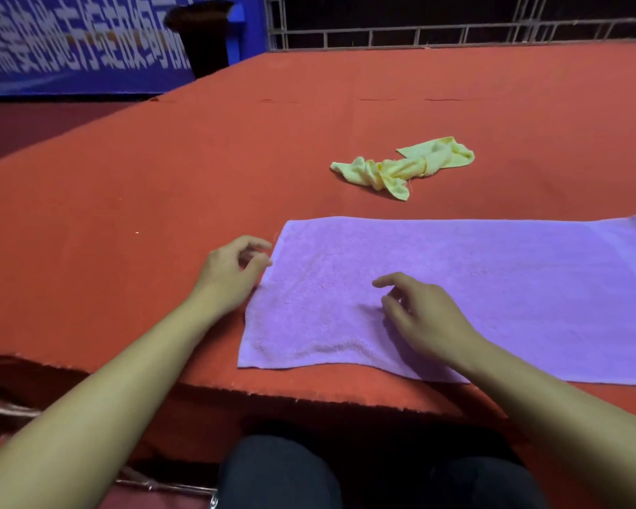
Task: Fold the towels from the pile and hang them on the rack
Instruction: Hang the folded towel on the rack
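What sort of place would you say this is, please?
Probably an event hall or exhibition stand, not a home: a red felt-covered table, a blue banner with large white lettering, and metal truss behind.

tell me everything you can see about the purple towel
The purple towel is soft terry cloth, spread flat and unfolded on the red table cover, running out of frame at right. The left hand is at its left edge; the right hand hovers above it, fingers loosely curled.

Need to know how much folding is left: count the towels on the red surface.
2. The purple terry towel lies spread flat near the front edge, under the hands. The crumpled pale-yellow towel lies farther back. The purple one runs past the right frame edge; more may lie outside.
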Demonstrator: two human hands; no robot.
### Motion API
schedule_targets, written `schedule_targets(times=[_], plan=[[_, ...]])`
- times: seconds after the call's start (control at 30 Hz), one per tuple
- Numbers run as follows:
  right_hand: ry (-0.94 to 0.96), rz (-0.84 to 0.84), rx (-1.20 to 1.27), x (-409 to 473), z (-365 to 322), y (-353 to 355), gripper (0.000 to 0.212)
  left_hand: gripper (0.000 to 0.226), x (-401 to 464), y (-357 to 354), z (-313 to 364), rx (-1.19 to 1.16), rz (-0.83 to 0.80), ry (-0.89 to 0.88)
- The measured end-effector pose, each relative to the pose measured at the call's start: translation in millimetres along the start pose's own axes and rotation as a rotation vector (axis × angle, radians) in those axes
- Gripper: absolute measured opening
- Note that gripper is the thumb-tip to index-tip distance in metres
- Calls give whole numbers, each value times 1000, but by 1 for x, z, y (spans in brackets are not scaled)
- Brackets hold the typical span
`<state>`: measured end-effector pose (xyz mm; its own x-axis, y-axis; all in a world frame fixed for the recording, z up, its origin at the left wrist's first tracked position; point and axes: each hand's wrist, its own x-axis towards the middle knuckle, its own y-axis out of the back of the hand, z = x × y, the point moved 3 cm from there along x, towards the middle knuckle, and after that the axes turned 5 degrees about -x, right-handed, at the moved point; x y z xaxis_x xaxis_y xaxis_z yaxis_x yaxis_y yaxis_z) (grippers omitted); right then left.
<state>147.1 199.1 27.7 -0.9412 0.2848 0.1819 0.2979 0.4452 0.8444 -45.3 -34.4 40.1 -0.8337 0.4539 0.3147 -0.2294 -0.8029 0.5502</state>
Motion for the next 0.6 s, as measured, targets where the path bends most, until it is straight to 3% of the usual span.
schedule_targets(times=[0.2, 0.3, 0.5, 0.6], plan=[[89, 27, -80, 81, -9, -17, 31, 19, 104, -45, -21, 116, 40, 34], [37, 103, -76, 135, -1, -21, 33, 24, 147, -64, -41, 204, -9, 73], [-76, 204, -92, 215, 36, -37, 36, 26, 167, -85, -74, 292, -27, 48], [-114, 163, -211, 229, 50, -50, 36, 29, 167, -81, -76, 292, -85, -30]])
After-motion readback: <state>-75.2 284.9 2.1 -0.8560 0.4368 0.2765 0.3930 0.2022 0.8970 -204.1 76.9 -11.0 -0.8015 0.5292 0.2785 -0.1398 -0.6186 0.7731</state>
